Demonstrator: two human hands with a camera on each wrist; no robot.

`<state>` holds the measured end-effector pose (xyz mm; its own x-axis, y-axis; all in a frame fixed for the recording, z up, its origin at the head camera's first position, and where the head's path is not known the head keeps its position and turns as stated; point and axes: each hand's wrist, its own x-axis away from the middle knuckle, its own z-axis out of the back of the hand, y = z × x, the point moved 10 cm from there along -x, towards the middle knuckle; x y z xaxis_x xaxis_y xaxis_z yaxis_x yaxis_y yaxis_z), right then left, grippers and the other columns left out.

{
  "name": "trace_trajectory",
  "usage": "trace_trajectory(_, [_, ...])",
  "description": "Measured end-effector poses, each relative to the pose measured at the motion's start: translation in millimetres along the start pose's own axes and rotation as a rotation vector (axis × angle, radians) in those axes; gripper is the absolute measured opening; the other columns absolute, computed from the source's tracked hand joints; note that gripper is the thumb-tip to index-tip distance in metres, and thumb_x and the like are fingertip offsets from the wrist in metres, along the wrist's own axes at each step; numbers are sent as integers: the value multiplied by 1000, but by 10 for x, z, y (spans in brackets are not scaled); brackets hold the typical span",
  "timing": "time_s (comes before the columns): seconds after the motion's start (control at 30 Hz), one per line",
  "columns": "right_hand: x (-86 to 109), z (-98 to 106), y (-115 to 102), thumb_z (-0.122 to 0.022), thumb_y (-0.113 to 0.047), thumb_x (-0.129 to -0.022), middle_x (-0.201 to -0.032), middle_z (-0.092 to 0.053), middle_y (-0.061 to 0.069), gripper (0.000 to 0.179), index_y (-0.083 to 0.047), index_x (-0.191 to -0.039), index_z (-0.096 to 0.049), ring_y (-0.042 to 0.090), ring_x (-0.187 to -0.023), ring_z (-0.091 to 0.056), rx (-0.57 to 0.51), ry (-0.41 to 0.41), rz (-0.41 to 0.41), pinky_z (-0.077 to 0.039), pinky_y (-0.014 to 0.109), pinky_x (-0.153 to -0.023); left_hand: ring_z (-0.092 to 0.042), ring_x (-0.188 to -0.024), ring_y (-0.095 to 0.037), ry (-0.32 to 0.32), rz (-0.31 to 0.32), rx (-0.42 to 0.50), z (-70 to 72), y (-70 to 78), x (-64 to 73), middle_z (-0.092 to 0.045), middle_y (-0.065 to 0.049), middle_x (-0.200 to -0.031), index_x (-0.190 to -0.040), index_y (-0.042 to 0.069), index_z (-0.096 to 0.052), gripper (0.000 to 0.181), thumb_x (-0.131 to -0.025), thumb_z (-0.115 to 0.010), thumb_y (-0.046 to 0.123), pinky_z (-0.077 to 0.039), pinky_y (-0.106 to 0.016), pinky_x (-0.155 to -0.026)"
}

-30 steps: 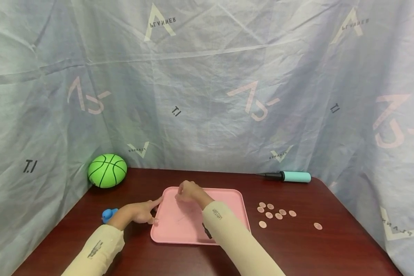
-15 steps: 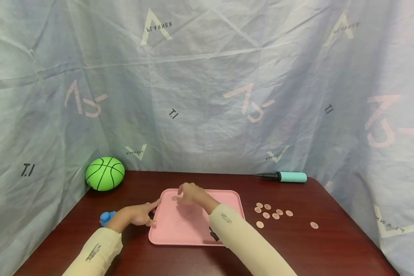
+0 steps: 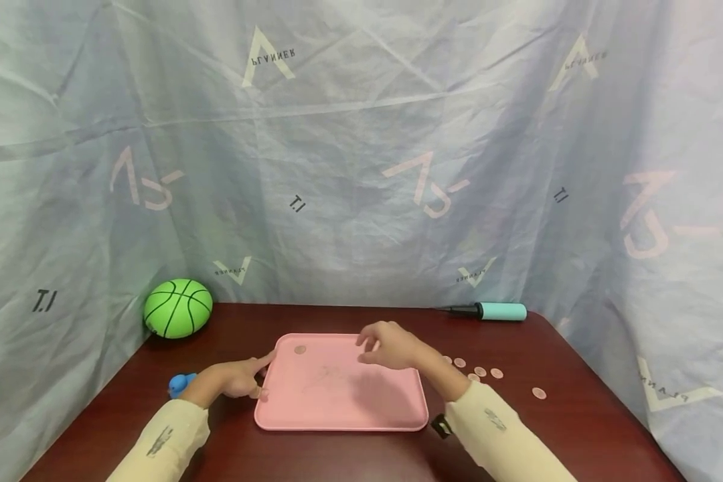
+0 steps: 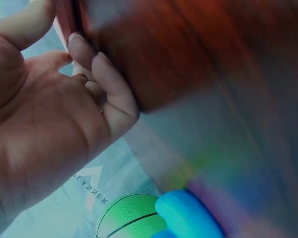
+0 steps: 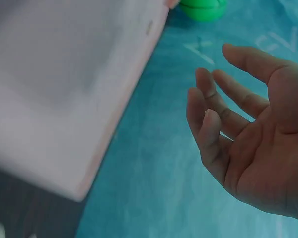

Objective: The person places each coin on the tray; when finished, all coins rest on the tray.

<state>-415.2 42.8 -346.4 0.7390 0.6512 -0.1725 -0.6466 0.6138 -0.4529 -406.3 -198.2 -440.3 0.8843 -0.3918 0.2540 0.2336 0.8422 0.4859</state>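
A pink tray (image 3: pixel 337 418) lies on the dark table. My left hand (image 3: pixel 235 378) holds its left edge, the thumb on the rim, the index finger stretched toward the far-left corner. The left wrist view shows the other fingers of this hand (image 4: pixel 54 104) curled by the tray's side. One coin (image 3: pixel 300 349) lies flat in the tray's far-left corner. Over the tray's right half hovers my right hand (image 3: pixel 391 345), fingers loosely bent and nothing between them. In the right wrist view, that hand (image 5: pixel 253 134) appears apart from the tray (image 5: pixel 109 124).
Several coins (image 3: pixel 497 373) lie on the table right of the tray, some hidden by my right forearm. A pump with a turquoise barrel (image 3: pixel 503 311) lies at the back right. A green ball (image 3: pixel 178 308) sits at the back left, and a blue toy duck (image 3: pixel 181 383) is behind my left wrist.
My right hand has let go of the coin in the far-left corner and moved right, its fingers loosening. The left hand stays at the tray's edge. The head view has shifted slightly.
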Motion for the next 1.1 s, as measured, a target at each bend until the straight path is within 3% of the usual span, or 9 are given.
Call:
trace_trajectory(0.1, [263,154,108,-75,-18,-86,-84,-70,-4,19,-10,-104,-71,15,-77,-67,-4,11,9,-53,28,-69,-48,-115,-33,2,1,16,-2,-10,-21,-55,-8,-114,-156,0,-23,94,-82,-79,16,-39,-51,-100])
trace_trajectory(0.3, [798,327,414,-75,-16,-87,-79,-67,-7,17,-11,-103,-70,9,-72,-63,-10,-4,-66,-52,28,-66,-48,-114,-30,6,-27,23,-33,33,-63,-55,-6,-112,-155,0,-25,94,-82,-80,18,-39,-51,-101])
trace_trajectory(0.5, [1150,428,694,-77,-18,-86,-84,-69,-2,24,-9,-107,-71,13,-75,-64,-32,-35,-114,-50,28,-68,-48,-116,-32,-4,-35,26,23,30,-69,-55,-8,-115,-155,-1,-23,95,-83,-80,19,-38,-53,-104])
trace_trajectory(0.57, [1219,424,793,-78,-22,-85,-96,-73,6,28,-6,-107,-70,20,-89,-68,-29,-44,-135,-50,28,-70,-48,-116,-33,-12,-38,28,23,12,-51,-55,-9,-115,-155,-2,-21,95,-83,-80,20,-38,-54,-104])
trace_trajectory(0.67, [1264,400,922,-80,-23,-83,-97,-73,7,29,-4,-104,-70,24,-92,-68,-23,-57,-153,-49,28,-69,-48,-115,-32,-13,-43,33,43,-9,-12,-55,-9,-115,-155,-3,-21,96,-83,-80,19,-37,-54,-104])
trace_trajectory(0.8, [1283,341,1078,-79,-15,-81,-79,-67,-3,25,-3,-102,-70,16,-77,-63,-11,-74,-160,-49,27,-65,-48,-113,-33,-9,-65,51,53,1,12,-54,-9,-113,-154,-5,-21,96,-82,-80,18,-37,-55,-103])
trace_trajectory(1.1, [1351,129,1321,-81,-15,-80,-81,-65,-3,27,-8,-104,-70,17,-82,-61,-30,-162,-249,-47,30,-68,-48,-114,-32,2,-65,54,2,-12,-14,-54,-9,-114,-155,-2,-23,97,-81,-81,20,-36,-56,-104])
